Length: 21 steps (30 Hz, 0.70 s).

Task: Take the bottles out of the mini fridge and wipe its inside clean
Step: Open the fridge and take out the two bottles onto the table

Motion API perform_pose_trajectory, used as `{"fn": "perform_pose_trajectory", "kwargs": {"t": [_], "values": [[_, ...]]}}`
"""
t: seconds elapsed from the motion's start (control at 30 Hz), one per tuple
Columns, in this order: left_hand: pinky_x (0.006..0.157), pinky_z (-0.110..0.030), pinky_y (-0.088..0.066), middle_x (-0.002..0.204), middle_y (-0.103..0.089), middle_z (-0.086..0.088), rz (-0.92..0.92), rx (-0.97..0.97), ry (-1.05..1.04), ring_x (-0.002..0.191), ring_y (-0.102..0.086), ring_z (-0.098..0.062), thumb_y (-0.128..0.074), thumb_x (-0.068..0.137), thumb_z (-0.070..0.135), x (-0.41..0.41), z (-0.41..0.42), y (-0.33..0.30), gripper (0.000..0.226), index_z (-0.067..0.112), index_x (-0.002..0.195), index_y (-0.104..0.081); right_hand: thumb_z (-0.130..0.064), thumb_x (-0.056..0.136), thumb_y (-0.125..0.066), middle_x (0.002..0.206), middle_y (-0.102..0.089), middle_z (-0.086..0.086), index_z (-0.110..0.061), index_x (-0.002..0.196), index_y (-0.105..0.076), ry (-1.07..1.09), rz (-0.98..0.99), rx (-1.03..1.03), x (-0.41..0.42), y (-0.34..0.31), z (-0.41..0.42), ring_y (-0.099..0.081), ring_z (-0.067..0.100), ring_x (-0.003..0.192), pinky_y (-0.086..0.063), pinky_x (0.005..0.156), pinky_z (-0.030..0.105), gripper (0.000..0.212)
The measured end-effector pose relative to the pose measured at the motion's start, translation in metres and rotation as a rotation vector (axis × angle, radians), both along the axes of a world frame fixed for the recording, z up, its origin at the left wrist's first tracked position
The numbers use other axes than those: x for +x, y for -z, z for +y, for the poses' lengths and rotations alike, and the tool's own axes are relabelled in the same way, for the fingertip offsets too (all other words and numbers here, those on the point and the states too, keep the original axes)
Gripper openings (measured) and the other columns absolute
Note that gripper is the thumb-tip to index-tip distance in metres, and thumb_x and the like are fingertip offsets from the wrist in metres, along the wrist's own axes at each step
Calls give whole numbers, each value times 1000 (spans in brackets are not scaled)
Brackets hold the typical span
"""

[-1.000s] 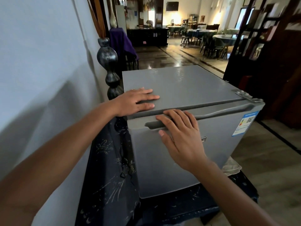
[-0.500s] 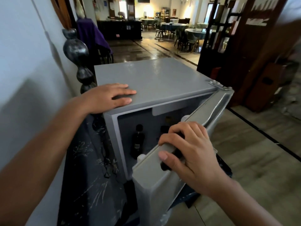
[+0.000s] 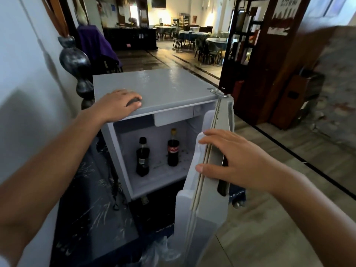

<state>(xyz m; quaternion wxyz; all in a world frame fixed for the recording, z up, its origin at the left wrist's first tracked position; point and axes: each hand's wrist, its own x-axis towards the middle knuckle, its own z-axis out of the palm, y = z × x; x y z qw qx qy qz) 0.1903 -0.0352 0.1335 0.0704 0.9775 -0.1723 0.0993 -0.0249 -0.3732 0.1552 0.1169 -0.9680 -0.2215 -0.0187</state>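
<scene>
Mini fridge [image 3: 154,87] open now, door [image 3: 210,189] swung wide on the hinge side, so the first step of the job looks done. Nearest: right hand [image 3: 237,160] on the free edge of the door, fingers straight and spread over it, thumb against the inner lining, pushing rather than clasping. Further in, to the left of that hand and lower than the other: two dark cola bottles standing upright on the fridge floor, well apart from each other, neither touched yet; black-capped bottle [image 3: 142,158] nearer the front, red-labelled bottle [image 3: 173,149] deeper in, yellowish cap. Specks and smears on the pale floor between and around them, so plenty to wipe. Beyond: left hand [image 3: 121,105] resting palm down on the front left corner of the fridge top, fingers loosely bent over the edge, holding nothing, steadying the cabinet. No cloth anywhere in sight. By judgement, early days: both bottles yet to come out, wiping not begun
</scene>
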Motion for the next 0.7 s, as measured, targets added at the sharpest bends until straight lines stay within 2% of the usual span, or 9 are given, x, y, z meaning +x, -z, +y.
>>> {"fn": "perform_pose_trajectory", "kwargs": {"t": [0.03,0.13,0.23,0.33,0.43,0.57,0.7], "values": [[110,-47,-35,151,-49,-9,27,-13,-23,138,-44,-32,-38,103,48,-2,-4,0,45,26,141,-50,-76,86,-43,161,-25,-14,-34,148,-36,1,39,-44,-4,-4,-5,-19,3,147,-14,111,17,75],[103,-46,-40,147,-51,-11,42,7,-72,129,-51,-34,-35,105,43,-4,-11,0,44,22,142,-48,-65,96,-38,166,-16,-6,-22,157,-21,-2,62,-104,-22,-7,-21,-9,2,147,-2,108,8,77],[102,-47,-43,143,-54,-13,11,29,-48,125,-54,-35,-39,104,34,-1,-17,-3,40,19,138,-53,-68,95,-35,169,5,-8,-22,161,-4,70,122,-171,-36,-7,-42,4,1,152,4,116,15,86],[105,-48,-42,144,-54,-11,2,20,33,128,-51,-34,-45,101,28,7,-29,-5,38,22,137,-55,-82,83,-36,167,14,-9,-23,160,4,154,230,-230,-47,-11,-63,10,3,153,3,122,23,105],[109,-49,-39,148,-51,-9,18,2,69,134,-47,-34,-47,100,38,20,-38,-5,42,24,139,-54,-89,78,-33,167,17,-6,-23,159,10,262,259,-264,-56,-14,-76,14,9,154,1,125,31,113],[118,-51,-29,162,-34,-6,71,1,34,149,-31,-30,-39,99,58,35,-39,1,58,29,150,-40,-88,81,-23,169,11,3,-15,159,8,451,148,-307,-48,2,-90,7,19,156,-1,125,35,111],[120,-48,-25,163,-33,-7,79,-3,63,150,-30,-29,-34,102,56,34,-48,4,61,23,153,-38,-85,85,-15,169,1,11,-12,160,1,681,-49,-330,-31,30,-105,-2,27,156,-8,127,43,106]]}}
